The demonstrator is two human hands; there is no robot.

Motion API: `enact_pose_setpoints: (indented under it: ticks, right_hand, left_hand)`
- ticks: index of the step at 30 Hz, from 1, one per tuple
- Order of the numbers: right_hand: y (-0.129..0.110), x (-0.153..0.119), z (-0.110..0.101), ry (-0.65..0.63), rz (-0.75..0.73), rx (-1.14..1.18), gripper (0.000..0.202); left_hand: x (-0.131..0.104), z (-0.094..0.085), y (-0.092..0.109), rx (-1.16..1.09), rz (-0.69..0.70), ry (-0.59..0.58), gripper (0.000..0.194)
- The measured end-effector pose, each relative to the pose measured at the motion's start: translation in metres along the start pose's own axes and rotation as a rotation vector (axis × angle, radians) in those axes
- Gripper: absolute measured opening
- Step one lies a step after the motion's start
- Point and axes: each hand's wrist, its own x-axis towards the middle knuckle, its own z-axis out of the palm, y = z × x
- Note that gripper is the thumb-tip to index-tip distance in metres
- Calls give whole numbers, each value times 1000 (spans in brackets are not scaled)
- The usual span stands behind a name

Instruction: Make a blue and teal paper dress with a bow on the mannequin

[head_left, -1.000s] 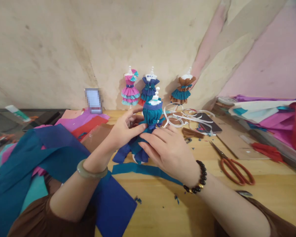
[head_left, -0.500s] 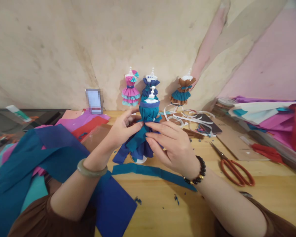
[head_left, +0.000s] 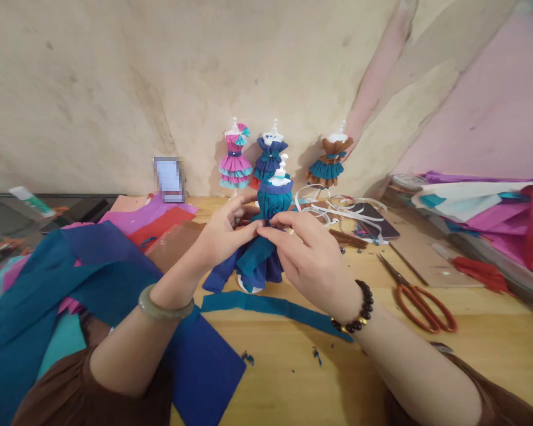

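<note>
A small white dress form (head_left: pixel 281 173) stands in the middle of the table, wearing a teal and blue crepe-paper dress (head_left: pixel 270 267). At its waist my left hand (head_left: pixel 224 229) presses a teal paper strip (head_left: pixel 258 253) with the thumb, its other fingers curled behind the form. From the right, my right hand (head_left: pixel 308 248) pinches the waist with thumb and forefinger, close to the left thumb. The fingers hide most of the waist. Flat on the wood in front lies a loose teal strip (head_left: pixel 270 306).
Orange-handled scissors (head_left: pixel 420 302) lie at the right. Behind stand dressed forms in pink (head_left: pixel 235 157), blue (head_left: pixel 270 155) and brown (head_left: pixel 331 160). White ribbon (head_left: pixel 359 216) coils near a dark phone. Crepe-paper sheets (head_left: pixel 62 278) heap at the left, and a phone (head_left: pixel 169 179) leans on the wall.
The dress form has tilted a little to the right at the top. My right fingers have drawn together at the waist, where a small bow showed before; it is now mostly covered.
</note>
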Motion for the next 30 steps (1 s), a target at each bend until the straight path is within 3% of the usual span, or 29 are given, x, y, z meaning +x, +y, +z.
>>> enact_pose_setpoints:
  ticks: [11,19,26,30]
  right_hand:
    - [0,-2,-3,-127,-16,6,49]
    - [-1,-7,13,113,28,54,28]
    - [0,-9,14,245,227,317,22]
    - [-2,-7,19,300,487,520,12]
  left_hand:
    - [1,-5,-4,-28,11,51,47]
    - [0,1,-1,-4,-23,58,41]
    - [0,-3,1,-24,-20,51,46]
    - [0,-4,1,-38,-16,59,44]
